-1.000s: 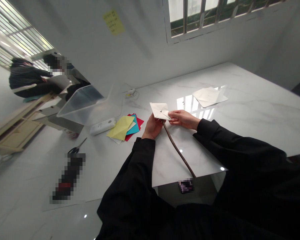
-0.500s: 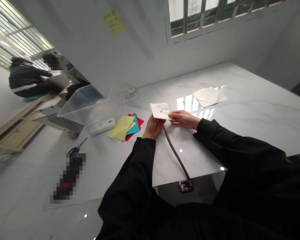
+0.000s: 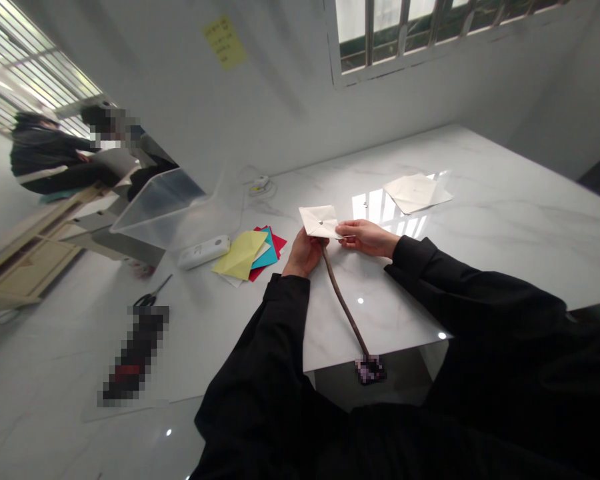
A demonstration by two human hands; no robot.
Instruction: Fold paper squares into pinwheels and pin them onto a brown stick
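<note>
Brown stick (image 3: 344, 303) has swung its lower end leftward along the front edge over the last second; both hands look nearly where they were. From my remote view, left to right:

Far left, two seated people (image 3: 50, 153), beyond a translucent bin (image 3: 155, 207) whose near wall reaches toward my workspace. Scissors (image 3: 155, 292), blades pointing up and right, lie just above a dark pixelated object (image 3: 135, 357). White oblong device (image 3: 205, 252) next, its right end close beside a fanned stack of yellow, blue and red papers (image 3: 240, 257). I see only a narrow strip of tabletop from the stack to the left hand (image 3: 304, 253); more width from scissors to the left sleeve.

Left hand: fingers closed on the stick's upper end, under the folded white paper (image 3: 320, 220); exact finger placement hidden. Paper is tilted, a small round piece at its middle, above the table. Stick slants down to the front edge; whether it overhangs, I can't tell. Right hand (image 3: 367, 238) pinches the paper's right corner, thumb on top.

Behind both hands, a band of tabletop runs back to the wall. Right of it, a loose white sheet (image 3: 417, 193), then a broad stretch of marbled table (image 3: 520, 213) to the slanting right edge.
</note>
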